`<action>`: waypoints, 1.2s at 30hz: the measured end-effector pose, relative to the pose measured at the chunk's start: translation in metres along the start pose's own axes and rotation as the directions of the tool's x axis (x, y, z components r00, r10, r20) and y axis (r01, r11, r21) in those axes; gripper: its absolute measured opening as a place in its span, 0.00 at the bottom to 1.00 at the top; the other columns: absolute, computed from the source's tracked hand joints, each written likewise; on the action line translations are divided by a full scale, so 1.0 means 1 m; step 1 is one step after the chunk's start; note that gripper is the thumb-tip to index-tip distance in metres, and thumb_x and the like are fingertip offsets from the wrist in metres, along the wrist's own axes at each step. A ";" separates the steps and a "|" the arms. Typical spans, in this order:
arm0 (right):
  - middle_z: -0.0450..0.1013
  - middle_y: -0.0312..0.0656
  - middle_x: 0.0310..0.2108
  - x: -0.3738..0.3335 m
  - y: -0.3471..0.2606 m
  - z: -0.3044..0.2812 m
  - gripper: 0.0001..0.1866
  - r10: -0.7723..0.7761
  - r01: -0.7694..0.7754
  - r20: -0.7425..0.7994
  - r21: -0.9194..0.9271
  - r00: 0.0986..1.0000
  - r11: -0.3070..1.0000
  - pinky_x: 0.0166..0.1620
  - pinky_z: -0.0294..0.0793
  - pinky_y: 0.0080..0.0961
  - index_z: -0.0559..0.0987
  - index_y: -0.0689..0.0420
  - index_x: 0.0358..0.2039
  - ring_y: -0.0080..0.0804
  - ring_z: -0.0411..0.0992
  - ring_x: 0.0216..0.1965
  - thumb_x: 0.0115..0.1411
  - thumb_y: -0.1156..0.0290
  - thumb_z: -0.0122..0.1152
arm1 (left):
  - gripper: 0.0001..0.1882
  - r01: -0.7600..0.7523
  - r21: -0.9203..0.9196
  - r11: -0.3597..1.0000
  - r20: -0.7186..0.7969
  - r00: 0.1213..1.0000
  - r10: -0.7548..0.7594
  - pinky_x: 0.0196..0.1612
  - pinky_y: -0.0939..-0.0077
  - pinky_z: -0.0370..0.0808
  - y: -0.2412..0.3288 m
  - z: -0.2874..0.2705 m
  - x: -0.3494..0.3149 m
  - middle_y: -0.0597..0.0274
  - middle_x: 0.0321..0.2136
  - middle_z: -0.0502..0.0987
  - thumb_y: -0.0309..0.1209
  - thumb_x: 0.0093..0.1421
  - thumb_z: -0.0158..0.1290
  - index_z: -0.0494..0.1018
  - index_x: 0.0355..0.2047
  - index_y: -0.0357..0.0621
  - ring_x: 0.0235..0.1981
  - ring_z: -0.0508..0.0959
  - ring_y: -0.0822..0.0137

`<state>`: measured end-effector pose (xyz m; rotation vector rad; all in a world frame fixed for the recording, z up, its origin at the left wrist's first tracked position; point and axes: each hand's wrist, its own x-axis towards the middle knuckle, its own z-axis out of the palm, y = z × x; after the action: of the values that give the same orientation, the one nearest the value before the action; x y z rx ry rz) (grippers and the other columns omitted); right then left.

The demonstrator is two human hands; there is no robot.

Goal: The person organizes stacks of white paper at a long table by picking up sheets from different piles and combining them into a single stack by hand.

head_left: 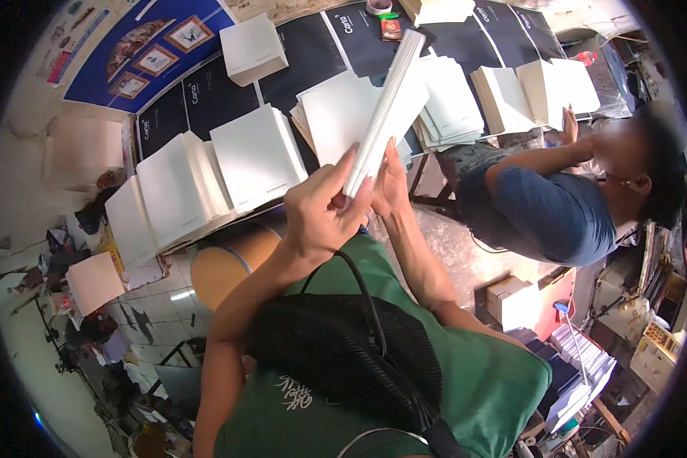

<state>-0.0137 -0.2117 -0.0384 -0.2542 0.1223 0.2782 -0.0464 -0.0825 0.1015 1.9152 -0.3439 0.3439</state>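
Note:
A thin stack of white paper sheets is held upright and tilted above the table's near edge. My left hand grips its lower end, thumb and fingers on either side. My right hand is closed on the same stack from the right, its fingers partly hidden behind the paper. Beyond it, on the table, lies a loose pile of white sheets. Another spread pile of sheets is just right of the held stack.
Thick paper stacks line the table's left, and a white block of paper sits behind. A person in a blue shirt is at the right, beside more paper stacks. A brown cylinder stands under the table.

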 end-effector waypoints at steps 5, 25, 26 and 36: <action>0.70 0.39 0.37 0.009 -0.004 -0.003 0.19 -0.031 0.014 0.120 0.146 0.992 0.989 0.50 0.78 0.46 0.70 0.40 0.61 0.28 0.70 0.36 0.71 0.62 0.50 | 0.23 -0.336 0.154 0.929 0.071 0.942 0.329 0.17 0.79 0.65 -0.004 -0.006 0.002 0.61 0.16 0.72 0.20 0.54 0.61 0.76 0.52 0.29 0.14 0.71 0.76; 0.70 0.37 0.35 0.018 -0.006 0.003 0.12 0.002 -0.032 0.178 0.166 0.984 0.986 0.50 0.75 0.43 0.72 0.42 0.53 0.28 0.71 0.35 0.70 0.60 0.51 | 0.25 -0.342 0.108 0.933 0.043 0.940 0.340 0.18 0.77 0.64 -0.008 -0.003 0.003 0.63 0.13 0.68 0.21 0.52 0.61 0.77 0.53 0.33 0.13 0.67 0.74; 0.70 0.37 0.35 0.019 -0.006 0.000 0.19 0.005 -0.039 0.183 0.183 0.983 0.982 0.51 0.77 0.45 0.69 0.37 0.60 0.28 0.71 0.35 0.70 0.62 0.52 | 0.25 -0.342 0.101 0.934 0.031 0.940 0.341 0.18 0.77 0.64 -0.010 -0.002 0.003 0.63 0.13 0.68 0.21 0.52 0.61 0.77 0.53 0.33 0.13 0.67 0.74; 0.75 0.34 0.34 0.020 -0.006 0.006 0.13 0.027 -0.055 0.203 0.136 0.979 0.989 0.49 0.74 0.41 0.76 0.50 0.45 0.28 0.73 0.37 0.72 0.55 0.49 | 0.25 -0.256 0.125 0.958 0.034 0.967 0.254 0.18 0.79 0.64 -0.008 -0.007 0.000 0.66 0.14 0.67 0.21 0.51 0.62 0.78 0.52 0.34 0.13 0.67 0.77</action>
<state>0.0074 -0.2105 -0.0342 -0.0819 -0.0529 0.3332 -0.0434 -0.0728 0.0976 2.0040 -0.5968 0.5307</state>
